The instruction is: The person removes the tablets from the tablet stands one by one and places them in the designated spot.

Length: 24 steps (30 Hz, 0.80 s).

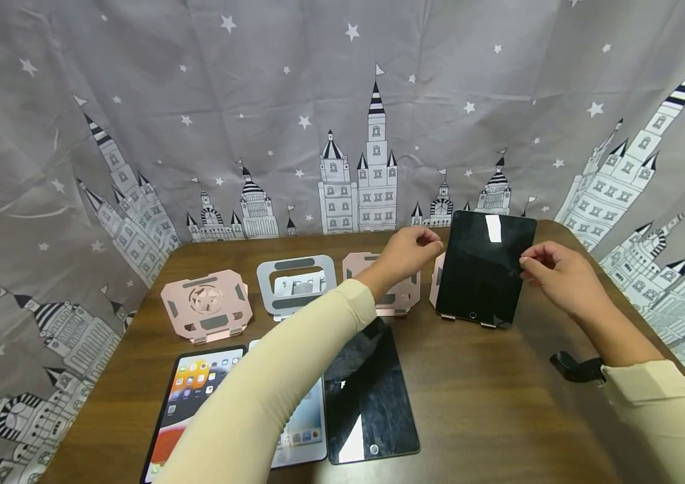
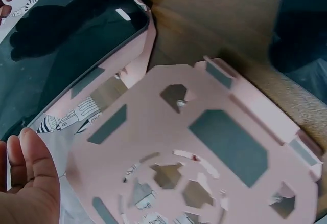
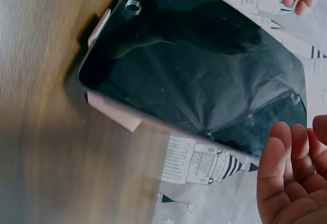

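A black tablet (image 1: 486, 269) with a round home button stands leaning back on a pink stand (image 3: 113, 112), its lower edge on the stand's lips. My right hand (image 1: 554, 272) is at the tablet's right edge, fingertips overlapping that edge in the head view; in the right wrist view its fingers (image 3: 276, 157) are loosely bent, with thumb apart. My left hand (image 1: 405, 252) hovers just off the tablet's left edge, fingers relaxed and holding nothing. Below it, another pink stand (image 2: 158, 116) with grey pads and a cut-out centre holds no tablet.
Left of these stand a grey stand (image 1: 266, 286) and a pink stand (image 1: 206, 306). A black tablet (image 1: 372, 396), a white-framed tablet (image 1: 308, 417) and a tablet with a lit home screen (image 1: 187, 396) lie flat in front. A castle-print curtain (image 1: 294, 87) hangs behind the wooden table (image 1: 469, 403).
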Tool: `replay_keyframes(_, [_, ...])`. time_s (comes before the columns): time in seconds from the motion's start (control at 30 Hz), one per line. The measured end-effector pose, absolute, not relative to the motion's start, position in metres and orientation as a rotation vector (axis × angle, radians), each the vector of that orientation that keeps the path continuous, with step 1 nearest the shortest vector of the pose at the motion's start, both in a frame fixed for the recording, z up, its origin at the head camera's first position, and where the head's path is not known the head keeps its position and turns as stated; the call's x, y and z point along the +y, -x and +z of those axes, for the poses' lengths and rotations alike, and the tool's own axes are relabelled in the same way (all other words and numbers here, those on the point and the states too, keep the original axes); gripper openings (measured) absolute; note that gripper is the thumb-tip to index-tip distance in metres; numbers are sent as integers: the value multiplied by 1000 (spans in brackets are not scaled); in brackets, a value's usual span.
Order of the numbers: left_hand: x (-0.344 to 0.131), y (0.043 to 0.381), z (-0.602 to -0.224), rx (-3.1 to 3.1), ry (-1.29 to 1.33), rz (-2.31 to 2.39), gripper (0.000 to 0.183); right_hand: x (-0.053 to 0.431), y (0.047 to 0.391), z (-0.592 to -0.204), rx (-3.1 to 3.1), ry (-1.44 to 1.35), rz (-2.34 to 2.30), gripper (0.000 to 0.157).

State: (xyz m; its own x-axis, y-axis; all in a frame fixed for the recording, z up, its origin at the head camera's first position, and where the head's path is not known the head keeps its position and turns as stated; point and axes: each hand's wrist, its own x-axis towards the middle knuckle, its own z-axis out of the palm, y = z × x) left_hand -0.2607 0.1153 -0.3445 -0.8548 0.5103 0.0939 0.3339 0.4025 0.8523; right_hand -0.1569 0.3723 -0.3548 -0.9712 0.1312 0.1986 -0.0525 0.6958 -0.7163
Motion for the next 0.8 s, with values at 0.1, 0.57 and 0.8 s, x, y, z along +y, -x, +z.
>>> replay_keyframes(0.1, [125, 261, -342, 2472, -747, 1449, 16, 376, 159, -354, -2645, 91, 1127, 26])
replay_keyframes(0.57, [160, 268, -350, 2556, -473, 1651, 19, 392, 171, -359, -2597, 161, 1109, 30])
replay_keyframes(0.8, [163, 267, -350, 2562, -432, 1621, 19, 391, 178, -363, -2572, 183, 1182, 35])
